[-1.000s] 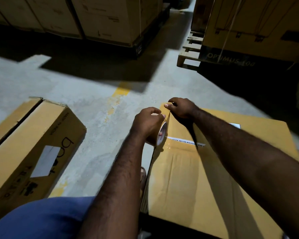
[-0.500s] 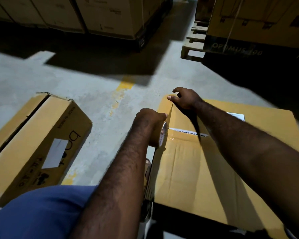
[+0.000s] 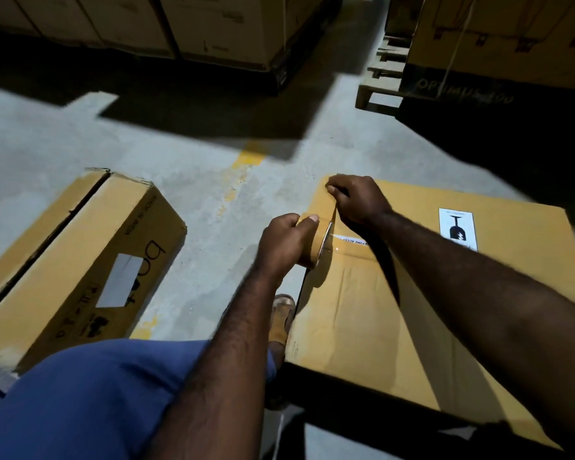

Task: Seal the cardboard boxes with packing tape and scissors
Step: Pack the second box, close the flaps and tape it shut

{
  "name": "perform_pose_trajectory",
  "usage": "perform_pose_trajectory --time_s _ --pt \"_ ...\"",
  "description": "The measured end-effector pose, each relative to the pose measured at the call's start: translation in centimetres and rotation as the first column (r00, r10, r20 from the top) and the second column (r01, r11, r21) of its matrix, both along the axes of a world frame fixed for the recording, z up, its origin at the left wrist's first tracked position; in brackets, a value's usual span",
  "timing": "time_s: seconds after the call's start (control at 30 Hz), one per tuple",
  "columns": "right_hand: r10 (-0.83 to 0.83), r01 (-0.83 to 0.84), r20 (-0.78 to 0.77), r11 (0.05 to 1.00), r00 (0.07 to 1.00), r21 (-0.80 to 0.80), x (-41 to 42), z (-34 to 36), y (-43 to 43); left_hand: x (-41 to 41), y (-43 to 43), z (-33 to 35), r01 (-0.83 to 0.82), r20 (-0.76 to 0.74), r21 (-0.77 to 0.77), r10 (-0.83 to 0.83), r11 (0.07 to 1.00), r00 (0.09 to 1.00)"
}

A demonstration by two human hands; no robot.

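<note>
A large flat cardboard box (image 3: 412,310) lies on the floor in front of me, with a white fragile label on its top. My left hand (image 3: 283,242) grips a roll of brown packing tape (image 3: 316,244) at the box's left edge. A strip of tape (image 3: 333,210) runs from the roll up to the box's far left corner. There my right hand (image 3: 357,200) pinches the end of the strip against the cardboard. No scissors are in view.
A second cardboard box (image 3: 80,260) lies tilted on the concrete floor to the left. My blue-trousered knee (image 3: 90,393) and a sandalled foot (image 3: 281,318) sit beside the big box. Stacked cartons (image 3: 213,24) stand behind, and a wooden pallet (image 3: 379,78) with boxes at the back right.
My right hand has stayed at the far corner with the tape end while my left hand has drawn the roll back towards me, lengthening the strip. The camera has tilted slightly.
</note>
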State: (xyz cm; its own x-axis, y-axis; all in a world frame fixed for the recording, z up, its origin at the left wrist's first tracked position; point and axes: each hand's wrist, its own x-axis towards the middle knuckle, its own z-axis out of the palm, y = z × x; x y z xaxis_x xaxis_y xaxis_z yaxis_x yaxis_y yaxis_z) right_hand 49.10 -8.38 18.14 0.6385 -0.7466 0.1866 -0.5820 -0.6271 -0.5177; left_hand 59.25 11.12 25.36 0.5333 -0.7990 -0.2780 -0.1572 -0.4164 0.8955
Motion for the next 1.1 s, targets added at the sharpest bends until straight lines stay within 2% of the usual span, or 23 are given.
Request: perform_pose_trajectory --time_s 0.17,0.27,0.4,0.57,0.67,0.87,1.03,1.1 --pt "0.211 -0.217 -0.248 0.976 0.946 0.004 -1.9 -0.6 0.9 -0.1 0.4 -0.7 -0.076 0.061 0.005 0.076 0.997 0.995" --pt "0.262 -0.267 -0.295 0.963 0.919 0.022 -2.3 -0.5 0.9 0.1 -0.1 -0.5 -0.102 0.113 0.067 0.094 0.993 0.989" --pt "0.302 -0.313 -0.369 0.949 0.879 0.031 -2.7 0.1 1.2 -0.5 -1.2 -0.2 -0.055 0.233 0.146 0.020 0.988 0.972" --pt "0.314 -0.326 -0.394 0.945 0.864 0.038 -2.9 0.3 1.3 -0.8 -2.1 0.5 -0.060 0.423 0.271 -0.063 0.961 0.904" --pt "0.322 -0.347 -0.412 0.938 0.852 0.015 -3.1 0.3 1.4 -1.0 -2.4 0.7 -0.052 0.479 0.314 -0.111 0.948 0.871" --pt "0.426 -0.473 -0.450 0.881 0.785 0.009 -4.8 0.4 2.3 -0.2 -1.7 0.1 -0.076 0.447 0.243 -0.042 0.967 0.894" --pt "0.454 -0.478 -0.417 0.877 0.787 0.055 -5.7 0.3 3.3 0.1 -0.8 0.3 -0.065 0.197 0.153 0.034 0.986 0.980" --pt "0.434 -0.432 -0.368 0.897 0.822 0.094 -5.6 0.3 3.6 -0.1 -0.1 0.3 -0.031 0.185 0.126 0.007 0.992 0.983"
